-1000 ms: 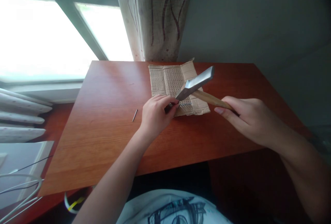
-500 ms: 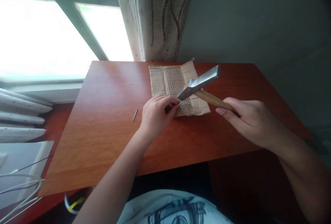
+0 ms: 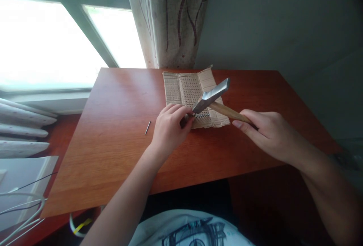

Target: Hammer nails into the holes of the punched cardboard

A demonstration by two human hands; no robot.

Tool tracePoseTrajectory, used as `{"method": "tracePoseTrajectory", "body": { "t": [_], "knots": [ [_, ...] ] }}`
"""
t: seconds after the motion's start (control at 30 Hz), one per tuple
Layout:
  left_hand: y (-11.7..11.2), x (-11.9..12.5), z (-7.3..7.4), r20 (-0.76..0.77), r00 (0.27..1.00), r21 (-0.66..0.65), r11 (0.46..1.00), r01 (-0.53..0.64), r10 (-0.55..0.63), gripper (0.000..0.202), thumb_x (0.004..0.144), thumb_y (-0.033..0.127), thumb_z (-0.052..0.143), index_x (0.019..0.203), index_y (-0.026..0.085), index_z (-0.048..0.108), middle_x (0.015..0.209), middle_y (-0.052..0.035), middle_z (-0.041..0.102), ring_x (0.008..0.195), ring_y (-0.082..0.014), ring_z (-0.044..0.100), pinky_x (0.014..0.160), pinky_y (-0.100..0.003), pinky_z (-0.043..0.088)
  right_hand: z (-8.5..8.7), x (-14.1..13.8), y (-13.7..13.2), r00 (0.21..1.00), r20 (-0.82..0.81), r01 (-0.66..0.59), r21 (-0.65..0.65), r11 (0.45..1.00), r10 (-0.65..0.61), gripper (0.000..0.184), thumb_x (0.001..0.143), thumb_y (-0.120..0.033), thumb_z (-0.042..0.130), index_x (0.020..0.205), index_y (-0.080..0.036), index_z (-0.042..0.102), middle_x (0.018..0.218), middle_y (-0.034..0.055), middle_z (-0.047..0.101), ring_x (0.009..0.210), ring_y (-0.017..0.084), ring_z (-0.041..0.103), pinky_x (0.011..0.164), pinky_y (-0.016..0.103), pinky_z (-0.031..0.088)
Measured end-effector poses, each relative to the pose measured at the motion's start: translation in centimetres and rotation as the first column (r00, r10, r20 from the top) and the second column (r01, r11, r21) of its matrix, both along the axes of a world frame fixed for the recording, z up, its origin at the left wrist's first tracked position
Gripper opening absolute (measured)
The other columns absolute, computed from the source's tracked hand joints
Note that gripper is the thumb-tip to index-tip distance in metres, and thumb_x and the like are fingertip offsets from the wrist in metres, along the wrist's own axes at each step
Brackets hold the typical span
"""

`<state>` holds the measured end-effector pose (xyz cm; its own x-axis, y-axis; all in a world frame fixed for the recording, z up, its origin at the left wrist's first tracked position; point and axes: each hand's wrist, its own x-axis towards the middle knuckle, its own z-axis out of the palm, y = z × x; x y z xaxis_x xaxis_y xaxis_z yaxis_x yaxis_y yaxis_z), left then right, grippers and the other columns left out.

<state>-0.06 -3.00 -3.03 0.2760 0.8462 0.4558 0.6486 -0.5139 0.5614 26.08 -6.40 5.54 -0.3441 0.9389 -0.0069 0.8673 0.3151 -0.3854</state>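
Observation:
My right hand [image 3: 263,126] is closed round the wooden handle of a hammer [image 3: 214,95]. The metal head slants across the cardboard, and its lower end touches or nearly touches the fingertips of my left hand [image 3: 172,126]. Thumb and forefinger of that hand are pinched together at the near left part of the cardboard; what lies between them is too small and covered to make out. Under both hands is a creased piece of cardboard [image 3: 172,87] with rows of small holes in its middle strip. Several small metal nails [image 3: 202,116] stand in a row near its front edge.
A loose nail [image 3: 148,128] lies on the reddish wooden table [image 3: 113,155], left of my left hand. Behind the table hang a patterned curtain [image 3: 176,19] and a grey wall [image 3: 269,22]. White cables [image 3: 25,208] hang at the lower left, beside the table.
The hammer head has moved a little left and its raised end has come down. My right hand has shifted slightly left with it. My left hand keeps nearly the same place.

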Motion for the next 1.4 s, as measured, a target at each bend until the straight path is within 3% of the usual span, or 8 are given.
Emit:
{"method": "tracePoseTrajectory", "body": {
  "t": [0.2,0.37,0.57,0.8,0.97,1.4],
  "knots": [
    [-0.3,-0.5,0.3,-0.114,0.993,-0.017,0.999,-0.030,0.028,0.013,0.089,0.031,0.071,0.101,0.025,0.073,0.115,-0.0060,0.073,0.110,-0.0287,0.060,0.093,-0.045,0.044,0.3,0.1,-0.1,0.999,-0.035,-0.012,0.027,1.000,0.013,0.035,0.102,-0.048,0.051,0.076,-0.024,0.056,0.060,-0.0014,0.055,0.051,0.015,0.051,0.052,0.030,0.032],
    [-0.1,-0.6,0.3,-0.082,0.997,-0.046,0.999,-0.015,0.011,0.013,0.088,0.031,0.073,0.100,0.026,0.074,0.114,-0.0053,0.073,0.110,-0.0284,0.060,0.093,-0.045,0.043,0.4,0.3,-0.4,0.998,-0.060,0.011,0.099,0.995,-0.005,0.036,0.101,-0.047,0.052,0.073,-0.025,0.051,0.055,-0.0029,0.047,0.046,0.014,0.044,0.049,0.031,0.029],
    [-0.1,-0.5,0.2,-0.085,0.996,-0.047,0.999,-0.021,0.017,0.012,0.087,0.029,0.074,0.097,0.024,0.073,0.114,-0.0047,0.073,0.109,-0.0280,0.060,0.091,-0.044,0.043,-0.3,0.0,0.0,1.000,0.021,-0.017,0.019,1.000,0.017,0.034,0.102,-0.046,0.050,0.076,-0.024,0.052,0.061,-0.0016,0.056,0.053,0.016,0.053,0.053,0.031,0.031],
    [0.0,-0.6,0.2,-0.076,0.997,-0.063,0.998,-0.015,0.010,0.012,0.086,0.029,0.075,0.097,0.024,0.073,0.115,-0.0050,0.073,0.109,-0.0281,0.060,0.091,-0.044,0.044,-0.8,-0.2,-0.1,1.000,-0.020,-0.019,0.040,0.999,0.020,0.035,0.103,-0.047,0.049,0.077,-0.024,0.053,0.060,-0.0020,0.055,0.052,0.015,0.052,0.053,0.030,0.032],
    [0.1,-0.6,0.1,-0.042,0.999,-0.069,0.998,-0.008,0.005,0.014,0.085,0.027,0.076,0.098,0.023,0.073,0.114,-0.0052,0.073,0.109,-0.0279,0.061,0.094,-0.044,0.045,-1.6,-0.4,0.2,1.000,0.014,-0.021,-0.021,1.000,0.021,0.035,0.104,-0.046,0.047,0.077,-0.023,0.052,0.063,-0.0011,0.059,0.055,0.016,0.055,0.054,0.030,0.032],
    [0.0,-0.5,0.4,-0.046,0.999,-0.106,0.994,-0.017,0.012,0.014,0.085,0.027,0.076,0.098,0.023,0.074,0.114,-0.0043,0.073,0.110,-0.0276,0.061,0.095,-0.044,0.045,-2.3,-0.4,-0.2,0.999,0.033,-0.025,0.008,1.000,0.025,0.034,0.104,-0.045,0.046,0.080,-0.023,0.055,0.065,-0.0006,0.060,0.056,0.016,0.056,0.055,0.030,0.031]
  ]
}}
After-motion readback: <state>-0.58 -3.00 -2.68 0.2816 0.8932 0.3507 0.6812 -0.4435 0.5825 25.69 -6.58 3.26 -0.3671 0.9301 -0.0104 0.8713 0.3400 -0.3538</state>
